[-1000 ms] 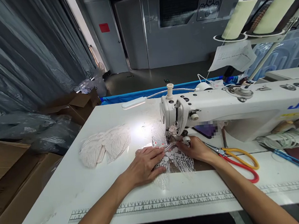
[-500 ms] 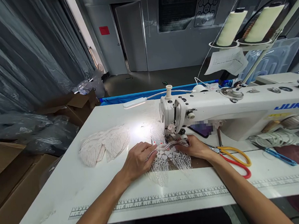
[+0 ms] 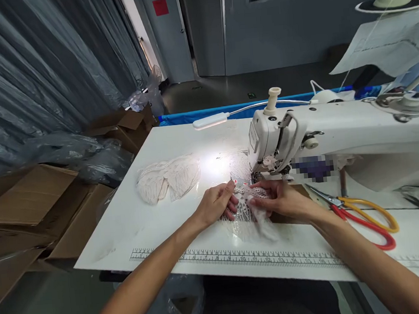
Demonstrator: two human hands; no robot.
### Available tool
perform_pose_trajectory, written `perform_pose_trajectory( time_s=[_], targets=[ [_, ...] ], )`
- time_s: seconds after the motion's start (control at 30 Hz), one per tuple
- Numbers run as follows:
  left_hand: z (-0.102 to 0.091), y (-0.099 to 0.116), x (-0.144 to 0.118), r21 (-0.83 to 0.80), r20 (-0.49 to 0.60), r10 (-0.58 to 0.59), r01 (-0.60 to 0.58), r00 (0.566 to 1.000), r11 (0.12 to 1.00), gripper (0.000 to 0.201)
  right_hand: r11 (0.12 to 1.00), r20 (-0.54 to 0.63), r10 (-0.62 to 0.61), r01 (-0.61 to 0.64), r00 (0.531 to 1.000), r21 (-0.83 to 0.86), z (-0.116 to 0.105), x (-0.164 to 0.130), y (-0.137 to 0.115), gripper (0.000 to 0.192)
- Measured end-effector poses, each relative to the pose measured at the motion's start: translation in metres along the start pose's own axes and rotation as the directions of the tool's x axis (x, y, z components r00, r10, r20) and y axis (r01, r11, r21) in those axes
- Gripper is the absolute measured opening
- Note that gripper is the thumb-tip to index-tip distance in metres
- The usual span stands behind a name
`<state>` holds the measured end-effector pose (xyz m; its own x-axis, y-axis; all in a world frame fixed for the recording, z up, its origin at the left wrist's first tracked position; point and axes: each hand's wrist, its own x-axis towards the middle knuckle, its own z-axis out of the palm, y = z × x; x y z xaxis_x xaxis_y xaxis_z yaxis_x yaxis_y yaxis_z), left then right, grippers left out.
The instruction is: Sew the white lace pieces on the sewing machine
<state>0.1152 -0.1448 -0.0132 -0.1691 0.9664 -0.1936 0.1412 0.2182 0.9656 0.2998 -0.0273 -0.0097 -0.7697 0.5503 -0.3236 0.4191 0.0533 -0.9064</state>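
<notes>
Pinching white lace between them, the left hand and right hand hold it just before the sewing machine.

Your white table carries the sewing machine, so place everything by that. Just in front of its needle end lies the piece of white lace, flat on the surface. Well to the machine's left sits a heap of pale lace. In front of its body lie the red and yellow scissors. A printed ruler runs along the near edge.
</notes>
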Motion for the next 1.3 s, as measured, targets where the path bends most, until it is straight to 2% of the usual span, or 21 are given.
perform_pose_trajectory(
  time_s=[0.07, 0.1, 0.17, 0.23, 0.3, 0.37, 0.47, 0.53, 0.63, 0.8, 0.93, 1.03, 1.17, 1.3],
  targets=[
    [-0.002, 0.001, -0.001, 0.029, 0.034, -0.038, 0.037, 0.999, 0.999, 0.062, 0.993, 0.111, -0.047, 0.034, 0.993, 0.110, 0.006, 0.000, -0.006, 0.058],
    [-0.004, 0.001, -0.002, 0.080, 0.028, -0.042, 0.039, 0.999, 0.996, 0.061, 0.988, 0.125, -0.084, 0.066, 0.989, 0.138, 0.007, 0.000, -0.006, 0.055],
    [-0.006, 0.001, -0.003, 0.223, -0.023, -0.020, 0.024, 1.000, 0.975, 0.062, 0.990, 0.047, -0.129, 0.126, 0.991, 0.063, 0.003, 0.001, 0.000, 0.048],
    [-0.007, 0.001, -0.005, 0.337, -0.068, 0.014, 0.010, 0.998, 0.942, 0.063, 0.970, -0.104, -0.158, 0.135, 0.982, -0.201, -0.004, 0.001, 0.010, 0.041],
    [-0.009, 0.002, -0.005, 0.390, -0.069, 0.025, 0.004, 0.997, 0.921, 0.059, 0.866, -0.177, -0.255, 0.143, 0.951, -0.478, -0.009, -0.001, 0.018, 0.037],
    [-0.010, 0.003, -0.004, 0.416, -0.070, 0.015, 0.016, 0.997, 0.909, 0.056, 0.737, -0.090, -0.398, 0.259, 0.913, -0.624, -0.010, -0.003, 0.021, 0.036],
    [-0.011, 0.007, -0.003, 0.447, -0.112, -0.017, 0.066, 0.994, 0.892, 0.060, 0.574, 0.082, -0.551, 0.449, 0.830, -0.684, -0.004, -0.003, 0.024, 0.038],
    [-0.012, 0.009, -0.002, 0.455, -0.124, -0.052, 0.103, 0.991, 0.884, 0.064, 0.503, 0.106, -0.590, 0.467, 0.800, -0.727, 0.000, -0.001, 0.029, 0.039],
    [-0.013, 0.010, -0.002, 0.477, -0.119, -0.081, 0.128, 0.990, 0.870, 0.068, 0.449, 0.082, -0.626, 0.444, 0.776, -0.775, 0.003, 0.002, 0.039, 0.040],
    [-0.012, 0.009, -0.001, 0.504, -0.153, -0.051, 0.123, 0.987, 0.855, 0.061, 0.421, 0.087, -0.667, 0.471, 0.740, -0.776, 0.002, 0.005, 0.045, 0.038],
    [-0.010, 0.009, -0.001, 0.441, -0.178, -0.102, 0.173, 0.979, 0.881, 0.065, 0.469, 0.046, -0.679, 0.481, 0.733, -0.741, 0.000, 0.003, 0.042, 0.039],
    [-0.011, 0.010, -0.002, 0.382, -0.159, -0.153, 0.204, 0.975, 0.902, 0.070, 0.493, 0.055, -0.683, 0.514, 0.729, -0.702, 0.000, 0.000, 0.042, 0.037],
    [-0.015, 0.012, -0.004, 0.388, -0.110, -0.144, 0.176, 0.983, 0.905, 0.070, 0.477, 0.079, -0.691, 0.535, 0.719, -0.697, -0.001, -0.001, 0.044, 0.032],
    [-0.018, 0.010, -0.004, 0.416, -0.078, -0.131, 0.152, 0.988, 0.896, 0.068, 0.474, 0.091, -0.678, 0.528, 0.730, -0.704, -0.001, -0.001, 0.044, 0.031]
  ],
)
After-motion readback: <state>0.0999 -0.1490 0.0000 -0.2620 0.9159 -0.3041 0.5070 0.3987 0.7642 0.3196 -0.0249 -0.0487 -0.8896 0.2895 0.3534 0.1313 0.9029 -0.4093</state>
